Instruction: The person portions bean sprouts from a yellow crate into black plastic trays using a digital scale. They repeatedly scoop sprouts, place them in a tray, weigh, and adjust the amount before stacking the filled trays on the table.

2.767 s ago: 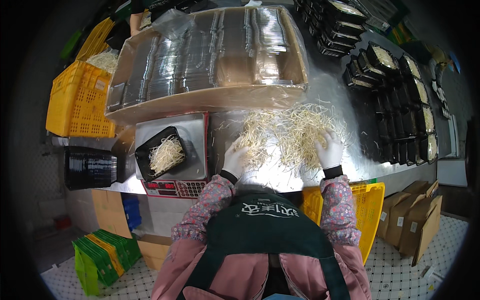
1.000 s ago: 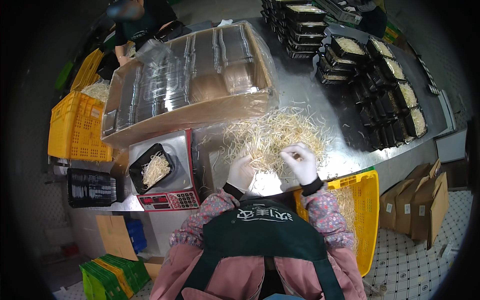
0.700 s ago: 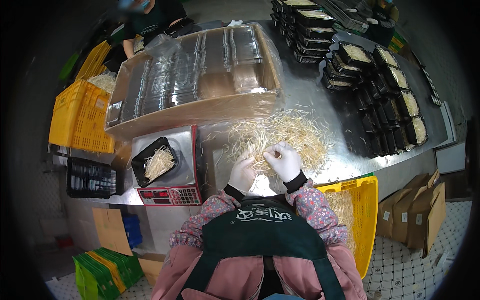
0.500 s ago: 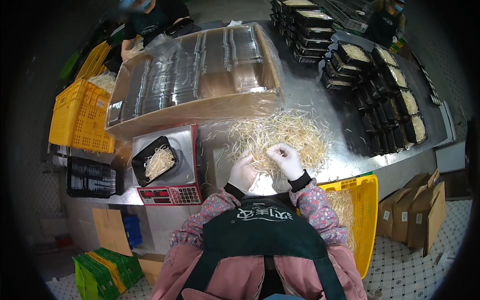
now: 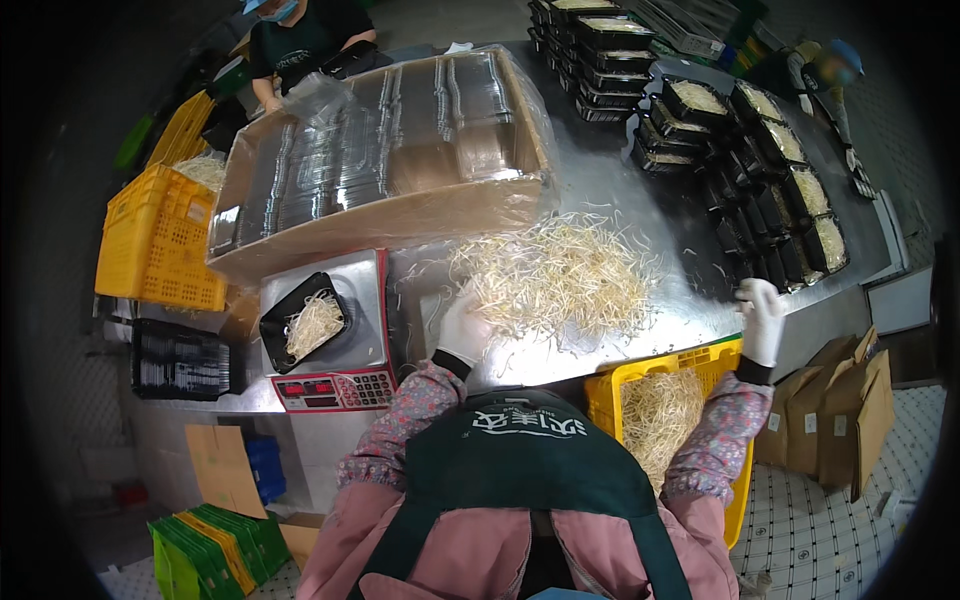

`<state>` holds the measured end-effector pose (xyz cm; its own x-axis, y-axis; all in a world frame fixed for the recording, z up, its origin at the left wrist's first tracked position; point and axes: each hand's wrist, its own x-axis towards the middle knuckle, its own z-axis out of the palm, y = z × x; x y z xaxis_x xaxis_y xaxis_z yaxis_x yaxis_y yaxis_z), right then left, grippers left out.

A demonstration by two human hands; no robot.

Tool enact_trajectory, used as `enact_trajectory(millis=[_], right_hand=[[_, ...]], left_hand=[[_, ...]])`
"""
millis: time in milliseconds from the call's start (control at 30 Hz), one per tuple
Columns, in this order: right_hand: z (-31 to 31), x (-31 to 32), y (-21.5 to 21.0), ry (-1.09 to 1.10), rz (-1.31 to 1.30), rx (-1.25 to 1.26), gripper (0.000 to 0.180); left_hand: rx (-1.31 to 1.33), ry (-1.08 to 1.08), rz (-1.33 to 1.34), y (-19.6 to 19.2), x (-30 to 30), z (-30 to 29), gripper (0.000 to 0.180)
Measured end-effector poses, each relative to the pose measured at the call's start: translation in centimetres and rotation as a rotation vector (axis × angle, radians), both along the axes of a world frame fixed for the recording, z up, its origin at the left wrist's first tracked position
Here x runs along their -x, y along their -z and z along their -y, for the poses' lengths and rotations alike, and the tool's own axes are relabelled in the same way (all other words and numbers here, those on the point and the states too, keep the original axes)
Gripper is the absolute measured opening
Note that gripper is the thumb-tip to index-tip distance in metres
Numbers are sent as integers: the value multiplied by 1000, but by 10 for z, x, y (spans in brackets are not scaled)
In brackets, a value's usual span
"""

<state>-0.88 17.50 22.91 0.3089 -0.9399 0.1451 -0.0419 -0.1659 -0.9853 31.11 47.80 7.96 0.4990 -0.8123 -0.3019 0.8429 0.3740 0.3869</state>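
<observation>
Your right hand (image 5: 762, 318), gloved in white, has left the pile of bean sprouts (image 5: 555, 275), where half a second ago it worked close beside your left hand (image 5: 462, 328); it now reaches out to the right edge of the steel table (image 5: 610, 190), fingers spread and closed on nothing, just short of the nearest black trays (image 5: 775, 175). Your left hand has stayed at the pile's near-left edge, resting on the strands; whether it grips any cannot be told. The two hands are thus well apart, where before they were nearly touching. Judged from this, sorting at the pile has paused and the right hand is going for a tray at the row's near end. The sprouts lie in one loose heap at the table's centre, between the large cardboard box (image 5: 380, 150) of clear plastic lids and your body. Counts: one heap on the table; one black tray with a small portion of sprouts (image 5: 305, 325) on one weighing scale (image 5: 330, 345) to your left; one yellow crate (image 5: 665, 420) part-filled with sprouts at the table's near edge; one more yellow crate (image 5: 160, 240) at far left; filled black trays in rows and stacks at far right, more than ten, too crowded for an exact count. Two other people stand at the far side.
</observation>
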Motion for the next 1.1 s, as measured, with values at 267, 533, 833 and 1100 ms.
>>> enact_trajectory(millis=[267,533,833,1100], right_hand=[[90,324,190,894,-1590,104,65],[78,274,213,667,-1152,-28,64],[68,270,190,1012,-1204,-99,75],[104,225,201,578,-541,39,24]], left_hand=[[-340,20,303,7,-16,18,39],[-769,53,1296,44,-44,-27,44],[-954,-141,1101,64,-30,-95,42],[-1355,259,1533,63,10,-116,103]])
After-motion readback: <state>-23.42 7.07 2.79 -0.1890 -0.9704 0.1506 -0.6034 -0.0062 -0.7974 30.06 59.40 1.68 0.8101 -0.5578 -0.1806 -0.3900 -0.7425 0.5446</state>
